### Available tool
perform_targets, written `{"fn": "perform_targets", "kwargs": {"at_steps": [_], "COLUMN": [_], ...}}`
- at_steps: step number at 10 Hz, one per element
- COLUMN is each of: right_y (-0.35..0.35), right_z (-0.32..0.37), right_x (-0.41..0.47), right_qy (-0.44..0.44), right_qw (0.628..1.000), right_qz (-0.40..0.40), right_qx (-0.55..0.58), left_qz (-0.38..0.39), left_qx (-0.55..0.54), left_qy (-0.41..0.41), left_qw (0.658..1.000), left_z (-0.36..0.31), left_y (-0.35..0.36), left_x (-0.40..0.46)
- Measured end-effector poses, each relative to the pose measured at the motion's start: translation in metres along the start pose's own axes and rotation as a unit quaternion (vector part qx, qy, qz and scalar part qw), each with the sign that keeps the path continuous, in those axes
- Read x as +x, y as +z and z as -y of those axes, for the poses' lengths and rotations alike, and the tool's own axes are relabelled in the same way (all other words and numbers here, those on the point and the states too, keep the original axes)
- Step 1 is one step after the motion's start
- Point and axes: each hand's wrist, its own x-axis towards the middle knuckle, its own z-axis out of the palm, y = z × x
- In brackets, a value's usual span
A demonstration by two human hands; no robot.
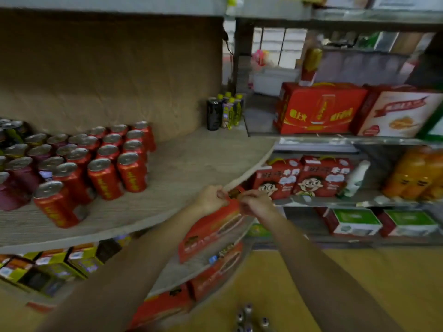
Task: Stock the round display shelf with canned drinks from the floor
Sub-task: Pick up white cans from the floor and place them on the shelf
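Observation:
The round display shelf (191,168) curves from the left to the middle, its wooden board partly filled. Several red cans (105,173) stand in rows on its left, with purple cans (21,178) beside them. My left hand (209,198) and my right hand (255,202) both pinch the top end of a red carton (211,230) just below the shelf's front rim. The carton tilts down to the left. On the floor at the bottom stand several cans (249,318) with silver tops.
A black can and yellow-capped bottles (225,111) stand at the shelf's far right. Red cartons (215,269) fill the lower round tiers. A metal rack on the right holds red gift boxes (321,109), orange bottles (414,173) and green boxes (354,221). The yellow floor (359,271) lies below.

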Motion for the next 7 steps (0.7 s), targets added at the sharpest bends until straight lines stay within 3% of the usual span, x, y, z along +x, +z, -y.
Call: {"fn": "perform_targets", "kwargs": {"at_steps": [3, 4, 5, 7], "right_y": [-0.093, -0.102, -0.105, -0.095], "right_z": [-0.166, -0.234, -0.301, -0.427], "right_x": [0.013, -0.002, -0.011, -0.008], "right_qy": [0.064, 0.115, 0.175, 0.242], "right_qw": [0.995, 0.985, 0.981, 0.963], "right_qz": [-0.03, -0.043, -0.066, -0.115], "right_qx": [0.071, 0.123, 0.05, 0.021], "left_qz": [0.081, 0.136, 0.146, 0.246], "left_qx": [-0.018, 0.021, 0.041, 0.1], "left_qy": [-0.086, -0.186, -0.203, -0.257], "left_qw": [0.993, 0.973, 0.967, 0.929], "left_z": [0.029, 0.066, 0.093, 0.184], "left_y": [0.186, 0.25, 0.297, 0.391], "left_x": [0.02, -0.009, -0.013, -0.036]}}
